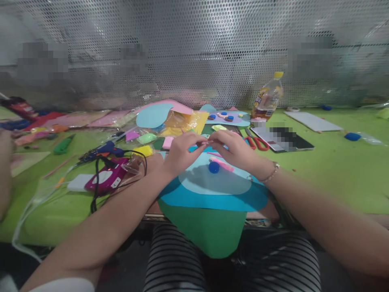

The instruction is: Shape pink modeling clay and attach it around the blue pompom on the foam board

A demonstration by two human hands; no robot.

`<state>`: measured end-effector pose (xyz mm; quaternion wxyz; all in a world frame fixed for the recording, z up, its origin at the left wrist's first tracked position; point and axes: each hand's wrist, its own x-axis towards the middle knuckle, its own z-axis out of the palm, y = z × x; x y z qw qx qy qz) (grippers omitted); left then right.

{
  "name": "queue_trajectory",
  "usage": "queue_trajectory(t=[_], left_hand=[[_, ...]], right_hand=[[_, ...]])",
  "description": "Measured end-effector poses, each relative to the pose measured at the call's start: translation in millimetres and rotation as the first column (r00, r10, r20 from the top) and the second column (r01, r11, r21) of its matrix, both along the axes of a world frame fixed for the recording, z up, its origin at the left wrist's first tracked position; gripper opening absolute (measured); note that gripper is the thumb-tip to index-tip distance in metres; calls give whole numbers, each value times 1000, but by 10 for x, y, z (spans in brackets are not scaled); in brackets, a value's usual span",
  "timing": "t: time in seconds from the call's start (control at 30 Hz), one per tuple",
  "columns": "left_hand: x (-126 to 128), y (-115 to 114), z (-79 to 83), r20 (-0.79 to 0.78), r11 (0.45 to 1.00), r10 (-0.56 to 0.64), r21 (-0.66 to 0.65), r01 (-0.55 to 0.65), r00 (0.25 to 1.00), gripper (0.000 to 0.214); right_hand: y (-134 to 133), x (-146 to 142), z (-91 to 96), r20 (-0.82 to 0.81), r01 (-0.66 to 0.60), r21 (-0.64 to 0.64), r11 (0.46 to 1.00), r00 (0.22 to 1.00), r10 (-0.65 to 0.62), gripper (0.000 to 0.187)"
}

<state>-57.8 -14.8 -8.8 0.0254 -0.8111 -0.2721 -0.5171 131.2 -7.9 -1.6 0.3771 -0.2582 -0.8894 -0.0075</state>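
My left hand (184, 152) and my right hand (234, 151) meet fingertip to fingertip over the stacked paper cutouts. Both are closed in a pinch; a tiny pinkish bit may lie between the fingertips, too small to make out. Below them a round blue clay ball (214, 167) rests on a pale blue cutout (212, 185). Touching or just beside the ball is a pink elongated piece (225, 164). Under the pale cutout lie a darker blue cutout (209, 201) and a green one (209, 231), which hangs past the table's front edge.
To the left are a purple power strip (107, 178) with cables and a blue glue gun (106, 149). Red-handled scissors (258, 143), a phone (291, 138) and a bottle (268, 97) stand or lie to the right. A perforated metal panel (194, 48) rises behind. Another person's arm (4, 170) shows far left.
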Motion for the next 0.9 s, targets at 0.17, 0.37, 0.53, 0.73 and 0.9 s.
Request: queue_trajectory(t=[0.17, 0.37, 0.53, 0.73, 0.9], left_hand=[[40, 20, -33, 221, 916, -106, -357, 182, 969, 14], [63, 54, -54, 366, 823, -102, -490, 285, 925, 18], [51, 38, -40, 365, 824, -84, -498, 270, 927, 17], [41, 48, -60, 340, 849, -86, -466, 247, 937, 19], [36, 24, -30, 401, 799, -103, -512, 316, 910, 22]], right_hand=[[-20, -18, 9, -10, 45, -54, 998, 999, -45, 14], [-34, -30, 7, -8, 51, -57, 997, 999, -52, 10], [-45, -29, 12, -12, 48, -47, 998, 999, -49, 10], [-40, -30, 15, -8, 61, -62, 996, 998, -62, 10], [-17, -25, -2, -35, 51, -79, 996, 998, -54, 11]])
